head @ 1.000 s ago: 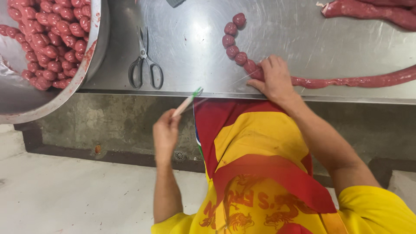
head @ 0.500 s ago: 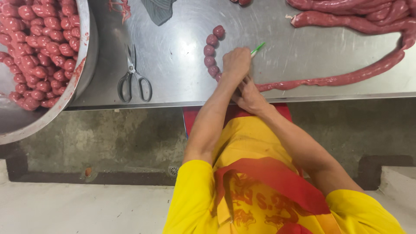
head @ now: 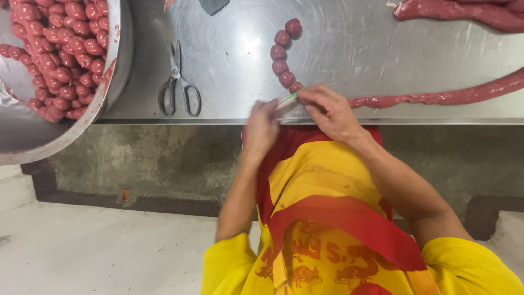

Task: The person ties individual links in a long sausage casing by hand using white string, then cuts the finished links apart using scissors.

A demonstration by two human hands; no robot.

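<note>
Head view: my right hand (head: 327, 112) is pinching the sausage rope (head: 436, 98) shut beside a green tie (head: 287, 99). My left hand (head: 261, 127) is blurred at the steel table (head: 234, 104) edge, so I cannot tell its grip.

Single head-worn view, looking steeply down over the person's chest, close above steel table (head: 349, 43) edge

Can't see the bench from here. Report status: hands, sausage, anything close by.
Left hand and right hand pinching green string at sausage. Tied links just beyond. Scissors left, clear of hands.
</note>
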